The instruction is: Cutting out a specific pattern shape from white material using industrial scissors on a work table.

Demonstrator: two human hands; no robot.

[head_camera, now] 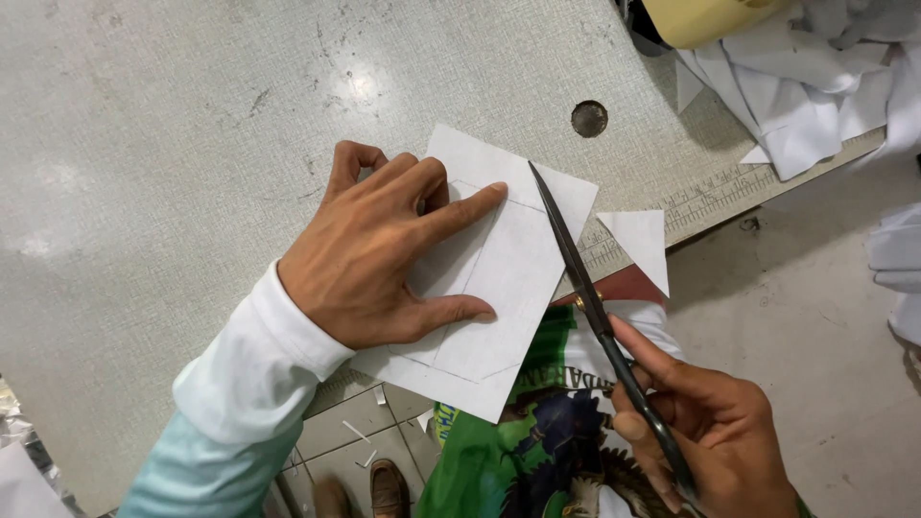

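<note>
Grey speckled laminate covers the tabletop [173,115], scuffed and bare out beyond the left hand [369,254]. That hand lies flat, its fingers [470,203] spread and pressing down a white fabric piece [523,259], gripping nothing. The piece sits under and just right of those fingers, its near corner hanging past the tabletop edge; it is a rough square with faint pencil lines marking a smaller shape inside. Dark scissors [576,264] lie along its right edge, the blades nearly together. A small white triangular offcut [641,242] rests just beyond the blades, so one corner looks trimmed already, while the other marked lines appear uncut. The right hand [715,432] has its fingers curled closed around the scissor handles. Further right lies a heap of white cloth [815,86].
</note>
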